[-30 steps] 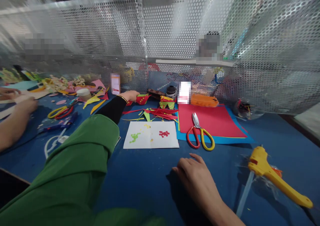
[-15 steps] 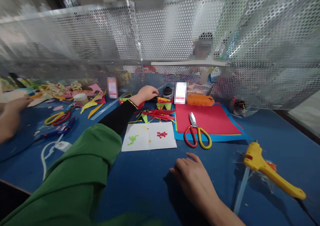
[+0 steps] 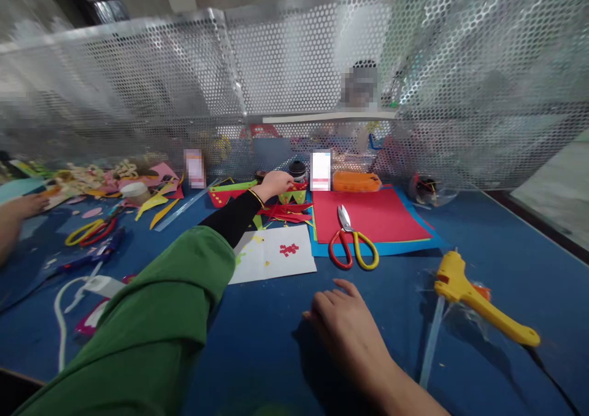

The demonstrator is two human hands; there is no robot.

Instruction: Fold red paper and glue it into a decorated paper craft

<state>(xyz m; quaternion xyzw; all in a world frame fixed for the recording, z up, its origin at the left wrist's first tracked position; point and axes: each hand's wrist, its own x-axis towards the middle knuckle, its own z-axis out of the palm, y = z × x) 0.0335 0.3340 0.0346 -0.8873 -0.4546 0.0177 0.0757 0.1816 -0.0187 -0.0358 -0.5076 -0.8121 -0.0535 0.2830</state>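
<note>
My left hand (image 3: 275, 184), in a dark cuff and green sleeve, reaches to the back of the table. Its fingers are closed together at the edge of a small red and green folded paper piece (image 3: 293, 197); what lies between the fingertips is hidden. Beside the wrist is a longer red and green paper piece (image 3: 223, 194). Red paper strips (image 3: 286, 213) lie below the hand. On a white sheet (image 3: 257, 269) are red, yellow and green paper bits, partly covered by my sleeve. My right hand (image 3: 345, 321) rests palm down, fingers loosely bent and apart, holding nothing.
Scissors (image 3: 347, 235) lie on stacked red and blue paper (image 3: 381, 216). A yellow glue gun (image 3: 478, 299) is at right. An orange case (image 3: 356, 181) and a phone (image 3: 321, 170) stand before the perforated metal screen (image 3: 294, 66). Another person's hand (image 3: 30, 206) is at far left.
My left hand has moved slightly right and down onto the small folded paper piece, and the orange-yellow bit on top no longer shows. The view has swung slightly right; my right hand stays put.
</note>
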